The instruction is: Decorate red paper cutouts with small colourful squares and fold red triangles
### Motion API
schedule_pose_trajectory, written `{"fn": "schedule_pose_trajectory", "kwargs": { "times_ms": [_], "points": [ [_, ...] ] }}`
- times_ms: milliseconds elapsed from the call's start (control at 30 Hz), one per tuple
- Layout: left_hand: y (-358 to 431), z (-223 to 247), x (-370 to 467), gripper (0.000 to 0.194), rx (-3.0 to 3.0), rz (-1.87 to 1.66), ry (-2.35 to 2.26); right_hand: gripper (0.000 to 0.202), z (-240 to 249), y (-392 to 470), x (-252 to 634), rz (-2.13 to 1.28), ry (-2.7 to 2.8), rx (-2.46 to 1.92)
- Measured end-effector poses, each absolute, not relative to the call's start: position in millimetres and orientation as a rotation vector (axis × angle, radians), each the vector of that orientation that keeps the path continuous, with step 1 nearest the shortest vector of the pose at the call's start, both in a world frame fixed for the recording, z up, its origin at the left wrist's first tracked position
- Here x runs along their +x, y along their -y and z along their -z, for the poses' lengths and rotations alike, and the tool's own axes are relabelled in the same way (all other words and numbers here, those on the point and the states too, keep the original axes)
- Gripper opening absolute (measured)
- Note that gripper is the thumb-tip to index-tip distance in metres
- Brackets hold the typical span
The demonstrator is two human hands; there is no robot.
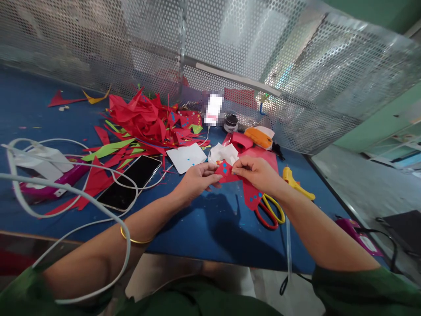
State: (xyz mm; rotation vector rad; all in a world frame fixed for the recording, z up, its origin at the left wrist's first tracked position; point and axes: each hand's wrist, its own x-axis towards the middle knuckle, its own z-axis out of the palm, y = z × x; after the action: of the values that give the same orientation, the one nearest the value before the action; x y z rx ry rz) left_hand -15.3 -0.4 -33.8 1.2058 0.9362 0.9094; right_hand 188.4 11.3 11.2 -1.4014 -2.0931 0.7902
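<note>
A small red paper piece with blue dots is held up over the table between both hands. My left hand grips its left edge between thumb and fingers. At its right end, the fingers of my right hand are pinched together on the paper; whether they also hold something tiny cannot be seen. Another red paper piece with blue dots lies under my right hand, beside scissors with red and yellow handles. Just behind the held piece is crumpled white paper. A white sheet with a few blue dots lies near my left hand.
Red paper scraps are heaped at the back left, with green strips. A black-screened phone and looping white cable lie left. A yellow glue gun rests right. Perforated metal mesh borders the blue table.
</note>
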Motion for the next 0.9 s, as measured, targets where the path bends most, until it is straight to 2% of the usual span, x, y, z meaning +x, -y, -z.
{"fn": "schedule_pose_trajectory", "kwargs": {
  "times_ms": [167,467,667,900],
  "points": [
    [2,31,-17,0.018,1.201,-1.056,-0.909,0.019,-15,-14,189,-0.749,2.106,-1.42],
    [1,27,-18,0.007,1.149,-0.893,-0.917,0.015,-12,-16,187,-0.706,2.1,-1.372],
    [1,28,-16,0.004,1.055,-0.976,-0.995,0.009,-14,-7,180,-0.446,1.946,-1.246],
    [2,27,-16,0.008,1.04,-1.011,-0.985,0.011,-15,6,169,-0.526,1.878,-1.25]
  ]
}}
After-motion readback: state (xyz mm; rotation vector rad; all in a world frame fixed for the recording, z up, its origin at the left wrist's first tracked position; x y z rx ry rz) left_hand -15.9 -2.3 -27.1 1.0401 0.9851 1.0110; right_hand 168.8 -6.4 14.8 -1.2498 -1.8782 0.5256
